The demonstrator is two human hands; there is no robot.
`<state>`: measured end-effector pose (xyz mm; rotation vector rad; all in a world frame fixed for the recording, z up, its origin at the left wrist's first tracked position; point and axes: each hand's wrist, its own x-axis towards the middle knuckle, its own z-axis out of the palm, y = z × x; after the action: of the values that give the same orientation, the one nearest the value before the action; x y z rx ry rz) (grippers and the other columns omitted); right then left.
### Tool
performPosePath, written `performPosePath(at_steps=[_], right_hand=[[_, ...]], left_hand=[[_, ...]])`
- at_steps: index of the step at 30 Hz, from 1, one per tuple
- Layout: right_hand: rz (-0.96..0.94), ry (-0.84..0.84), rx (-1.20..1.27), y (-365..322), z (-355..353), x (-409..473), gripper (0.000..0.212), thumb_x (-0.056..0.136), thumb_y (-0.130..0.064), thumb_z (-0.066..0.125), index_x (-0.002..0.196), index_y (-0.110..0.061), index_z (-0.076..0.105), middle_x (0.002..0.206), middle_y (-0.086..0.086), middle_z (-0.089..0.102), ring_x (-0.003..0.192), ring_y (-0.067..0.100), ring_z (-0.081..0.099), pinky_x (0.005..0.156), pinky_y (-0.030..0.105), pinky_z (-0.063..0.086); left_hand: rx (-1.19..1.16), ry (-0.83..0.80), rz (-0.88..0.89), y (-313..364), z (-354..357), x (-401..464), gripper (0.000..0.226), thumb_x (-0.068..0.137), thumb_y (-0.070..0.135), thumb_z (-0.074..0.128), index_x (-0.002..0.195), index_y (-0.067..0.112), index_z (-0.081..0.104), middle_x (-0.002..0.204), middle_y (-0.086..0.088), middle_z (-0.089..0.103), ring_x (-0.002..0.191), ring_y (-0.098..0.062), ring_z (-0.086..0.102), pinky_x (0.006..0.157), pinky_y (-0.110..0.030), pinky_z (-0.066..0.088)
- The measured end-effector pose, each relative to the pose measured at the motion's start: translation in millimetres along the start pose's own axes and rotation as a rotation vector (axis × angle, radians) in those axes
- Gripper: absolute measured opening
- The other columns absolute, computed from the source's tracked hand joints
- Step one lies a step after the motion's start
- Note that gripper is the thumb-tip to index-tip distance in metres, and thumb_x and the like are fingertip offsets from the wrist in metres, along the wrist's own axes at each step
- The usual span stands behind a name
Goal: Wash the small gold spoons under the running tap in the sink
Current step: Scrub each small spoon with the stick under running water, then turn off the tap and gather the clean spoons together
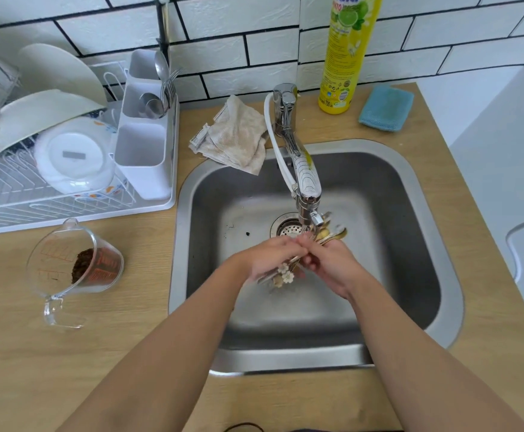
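Gold spoons (pixel 332 236), a small bunch, were held over the steel sink (pixel 316 357) right under the tap (pixel 309 188) spout, bowls pointing away from the person, flower-shaped handle ends (pixel 285 274) sticking out below the hands. Left hand (pixel 273 255) was curled around the handles, fingers closed on the bunch. Right hand (pixel 329 260) was also closed on the spoons, fingers pinching them near the bowls, touching the left hand. Water stream too blurred to make out. Drain strainer (pixel 285 227) sat just behind the hands. Beige cloth (pixel 235 135) lay crumpled on the wood worktop (pixel 130 322), one corner over the sink rim. Yellow dish soap bottle (pixel 345 57) stood upright by the tiled wall, blue sponge (pixel 385 109) beside it. Dish rack (pixel 67 194) on the left carried white bowls and a cutlery caddy (pixel 145 145). Glass measuring jug (pixel 77 266) with dark brown grounds stood near the rack.
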<state>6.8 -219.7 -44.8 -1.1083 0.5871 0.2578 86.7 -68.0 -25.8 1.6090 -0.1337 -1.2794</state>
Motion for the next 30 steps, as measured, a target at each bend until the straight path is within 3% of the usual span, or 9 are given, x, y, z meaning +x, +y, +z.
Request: performPosePath(at_steps=[4,7,11,15,19,22,24,27,30], right_hand=[[0.081,-0.127,-0.061,1.8,0.8,-1.5,0.027,0.095,-0.035,0.068,0.096,-0.011,0.08,0.07,-0.003,0.067,0.059,0.007,0.049,0.061,0.024,0.039],[0.117,-0.159,-0.113,2.4,4.6,-2.4,0.025,0.097,-0.037,0.066,0.108,-0.016,0.075,0.065,-0.009,0.063,0.055,0.002,0.054,0.057,0.02,0.042],[0.0,-0.036,-0.059,1.3,5.6,-2.8,0.039,0.098,-0.031,0.069,0.133,-0.027,0.052,0.097,0.002,0.073,0.056,0.008,0.043,0.047,0.018,0.036],[-0.129,-0.072,-0.304,8.1,16.7,-8.2,0.025,0.107,-0.032,0.054,0.131,-0.037,0.057,0.107,-0.004,0.08,0.057,-0.002,0.054,0.055,0.017,0.046],[-0.137,-0.102,-0.561,3.2,9.1,-7.4,0.026,0.107,-0.048,0.046,0.126,-0.038,0.06,0.109,-0.009,0.075,0.067,0.005,0.054,0.07,0.023,0.048],[-0.075,0.113,-0.589,-3.9,-12.9,-5.3,0.035,0.105,-0.049,0.049,0.132,-0.029,0.061,0.115,0.001,0.072,0.073,0.011,0.057,0.079,0.028,0.049],[-0.109,0.251,-0.619,-16.1,-24.9,-4.0,0.029,0.104,-0.04,0.055,0.125,-0.024,0.066,0.117,0.003,0.072,0.078,0.014,0.06,0.08,0.03,0.048],[-0.238,0.24,-0.88,-48.0,-28.9,-2.0,0.019,0.102,-0.03,0.061,0.113,-0.021,0.072,0.103,-0.001,0.073,0.08,0.02,0.069,0.076,0.027,0.049],[-0.388,0.189,-1.016,-90.5,-23.1,-3.4,0.014,0.1,-0.028,0.061,0.093,-0.023,0.073,0.077,-0.014,0.073,0.06,0.005,0.07,0.06,0.015,0.05]], left_hand=[[-0.081,-0.204,-0.068,-9.8,5.7,-21.6,0.029,0.102,0.028,0.055,0.129,0.02,0.046,0.097,-0.008,0.068,0.062,-0.014,0.061,0.058,-0.025,0.054],[-0.128,-0.239,-0.09,-25.8,13.3,-35.1,0.015,0.107,0.023,0.044,0.12,0.015,0.045,0.072,0.001,0.052,0.053,-0.009,0.039,0.055,-0.023,0.037],[-0.163,-0.132,-0.141,-39.7,14.4,-49.5,0.015,0.108,0.024,0.039,0.1,0.014,0.048,0.063,0.006,0.038,0.049,-0.007,0.028,0.052,-0.022,0.026],[-0.156,-0.067,-0.226,-39.7,11.2,-56.0,0.024,0.106,0.033,0.041,0.087,0.018,0.045,0.06,0.005,0.035,0.045,-0.008,0.024,0.046,-0.022,0.022],[-0.116,0.015,-0.204,-40.7,8.7,-58.1,0.029,0.104,0.04,0.043,0.084,0.02,0.044,0.058,0.005,0.034,0.046,-0.01,0.022,0.046,-0.023,0.019],[-0.202,0.171,-0.151,-40.5,7.4,-55.6,0.028,0.105,0.036,0.042,0.082,0.019,0.04,0.056,0.006,0.033,0.044,-0.01,0.021,0.044,-0.022,0.019],[-0.292,0.294,-0.114,-38.9,4.6,-53.4,0.029,0.105,0.035,0.041,0.08,0.02,0.038,0.056,0.006,0.031,0.045,-0.01,0.019,0.045,-0.024,0.018],[-0.328,0.433,-0.096,-38.9,-0.9,-51.9,0.029,0.104,0.035,0.041,0.078,0.021,0.037,0.054,0.006,0.03,0.045,-0.011,0.02,0.046,-0.026,0.018],[-0.324,0.506,-0.108,-39.2,-3.1,-52.3,0.025,0.102,0.033,0.038,0.08,0.02,0.037,0.056,0.005,0.03,0.046,-0.012,0.02,0.048,-0.027,0.019]])
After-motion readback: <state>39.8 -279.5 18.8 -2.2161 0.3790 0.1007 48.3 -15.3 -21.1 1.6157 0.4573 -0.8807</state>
